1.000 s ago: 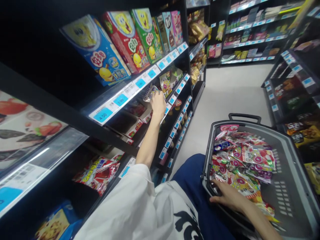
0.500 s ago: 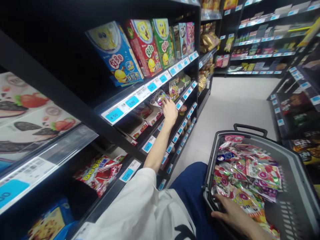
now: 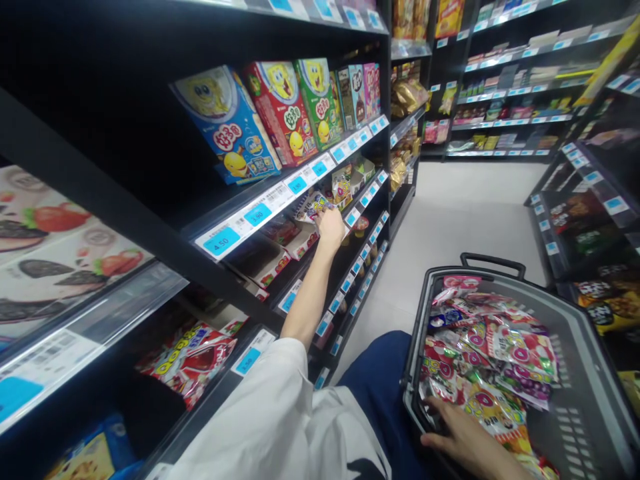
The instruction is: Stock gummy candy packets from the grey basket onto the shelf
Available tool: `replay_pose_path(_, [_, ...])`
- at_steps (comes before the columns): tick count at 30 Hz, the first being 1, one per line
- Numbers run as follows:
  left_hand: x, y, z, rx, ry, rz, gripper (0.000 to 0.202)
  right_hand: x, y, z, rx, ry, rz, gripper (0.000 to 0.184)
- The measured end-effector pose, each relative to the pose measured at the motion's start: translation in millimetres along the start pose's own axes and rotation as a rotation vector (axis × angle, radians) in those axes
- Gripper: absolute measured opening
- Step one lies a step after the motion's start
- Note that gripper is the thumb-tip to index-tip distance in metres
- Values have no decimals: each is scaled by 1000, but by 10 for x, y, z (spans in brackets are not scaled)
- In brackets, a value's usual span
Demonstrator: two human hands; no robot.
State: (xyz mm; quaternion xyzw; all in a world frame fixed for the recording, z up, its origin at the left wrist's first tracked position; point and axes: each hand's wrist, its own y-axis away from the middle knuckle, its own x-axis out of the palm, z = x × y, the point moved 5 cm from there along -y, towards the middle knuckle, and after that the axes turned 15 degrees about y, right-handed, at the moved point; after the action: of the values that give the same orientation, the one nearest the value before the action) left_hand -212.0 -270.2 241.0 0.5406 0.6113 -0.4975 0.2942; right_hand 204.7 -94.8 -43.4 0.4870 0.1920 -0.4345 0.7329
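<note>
My left hand (image 3: pixel 331 229) reaches into the second shelf of the black rack and is closed on a small colourful candy packet (image 3: pixel 311 205), at the shelf's front edge under the price labels. My right hand (image 3: pixel 463 441) rests low at the near left rim of the grey shopping basket (image 3: pixel 580 347), fingers curled over the rim beside the heap of candy bags (image 3: pixel 493 357) that fills its left half. My blue trouser leg lies between rack and basket.
Cartoon snack boxes (image 3: pixel 260 117) stand on the shelf above the hand. Red gummy bags (image 3: pixel 193 357) lie on a lower shelf. Open display cartons (image 3: pixel 287 237) sit left of the hand. The pale aisle floor (image 3: pixel 465 207) runs ahead between dark racks.
The view has shifted a little. My left hand stays at the shelf with the packet, turning it slightly. My right hand has slipped lower along the basket's near rim.
</note>
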Motion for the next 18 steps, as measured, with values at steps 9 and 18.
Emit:
replay_pose_path(9, [22,-39,97,14,-41,54,38,-100,55,105,-14,46,22,82])
replay_pose_path(18, [-3,-71,133,41,-27,69,36,-212,125,212,32,96,48,78])
